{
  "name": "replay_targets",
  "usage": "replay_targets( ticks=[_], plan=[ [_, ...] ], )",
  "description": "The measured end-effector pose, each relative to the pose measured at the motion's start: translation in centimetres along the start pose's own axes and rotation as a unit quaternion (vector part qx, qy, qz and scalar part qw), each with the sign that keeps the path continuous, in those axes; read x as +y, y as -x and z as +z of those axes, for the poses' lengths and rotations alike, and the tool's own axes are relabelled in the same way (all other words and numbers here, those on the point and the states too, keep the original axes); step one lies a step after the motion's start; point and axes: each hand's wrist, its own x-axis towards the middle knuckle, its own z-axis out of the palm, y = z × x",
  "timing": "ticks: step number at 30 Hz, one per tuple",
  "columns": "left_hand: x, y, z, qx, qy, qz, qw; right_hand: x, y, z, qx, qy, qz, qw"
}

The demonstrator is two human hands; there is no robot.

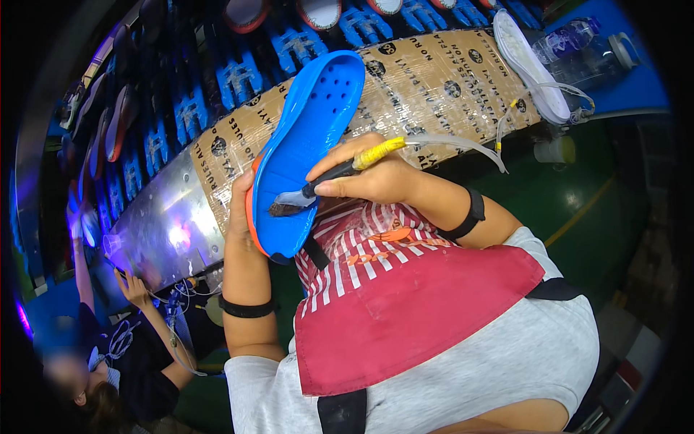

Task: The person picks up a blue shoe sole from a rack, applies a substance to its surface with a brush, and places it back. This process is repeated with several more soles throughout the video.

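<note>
A blue shoe sole (293, 155) with an orange edge is tilted up in front of me, its hollow inner face showing and small holes at the far end. My left hand (241, 206) grips the sole by its left edge near the heel; some of its fingers are hidden behind it. In my right hand (379, 173) is a glue brush (334, 173) with a dark handle, wrapped in yellow tape and joined to a clear hose (455, 142). Its dark bristles (285, 209) rest against the inner face near the heel.
Brown printed cardboard (434, 87) covers the bench beyond. Blue holders (300, 45) carrying soles line its far side. At the right lie a white sole (528, 69), a bottle (567, 40) and a clear jar (600, 65). A co-worker (137, 362) works at the left.
</note>
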Motion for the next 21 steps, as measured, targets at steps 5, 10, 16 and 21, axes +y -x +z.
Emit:
replay_targets(
  ticks=[5, 10, 16, 21],
  plan=[
    [-0.6, 0.3, 1.0, 0.037, 0.075, -0.023, 0.996, 0.4, 0.1, -1.5, 0.063, -0.053, 0.074, 0.994],
    [-1.0, 0.4, 1.5, 0.075, 0.118, -0.030, 0.990, 0.7, -0.3, -2.3, 0.140, -0.010, 0.047, 0.989],
    [-2.6, 0.5, 2.1, 0.000, 0.121, 0.035, 0.992, 2.1, -0.4, -1.7, 0.244, 0.274, -0.143, 0.919],
    [-3.5, -1.2, -1.4, 0.092, 0.138, 0.088, 0.982, 1.4, 0.9, 1.9, 0.107, 0.305, -0.227, 0.919]
  ],
)
